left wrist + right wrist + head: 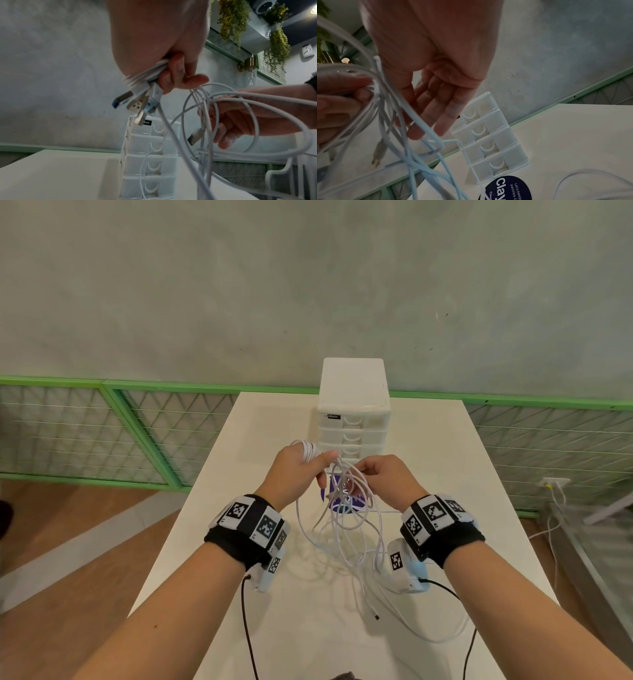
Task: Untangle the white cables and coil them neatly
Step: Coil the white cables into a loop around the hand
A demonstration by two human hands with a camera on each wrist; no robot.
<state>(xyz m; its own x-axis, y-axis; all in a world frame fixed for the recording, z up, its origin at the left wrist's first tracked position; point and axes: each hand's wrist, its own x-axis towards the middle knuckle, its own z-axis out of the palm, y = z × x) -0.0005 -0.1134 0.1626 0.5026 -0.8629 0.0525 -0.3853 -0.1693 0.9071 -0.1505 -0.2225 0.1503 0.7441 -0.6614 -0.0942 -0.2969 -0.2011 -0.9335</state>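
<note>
Several tangled white cables hang between my hands above the white table. My left hand grips a bundle of strands looped over its fingers. In the left wrist view that bundle lies in my curled left hand, with several USB plugs sticking out below. My right hand reaches into the loops beside it and seems to pinch a strand at thumb and forefinger. In the right wrist view its other fingers lie nearly straight, and strands cross in front. One cable end rests on the table.
A white drawer unit stands on the table just beyond my hands. A dark purple round label lies under the tangle. A green mesh fence runs behind the table. A wall socket with plugged-in cords is low on the right.
</note>
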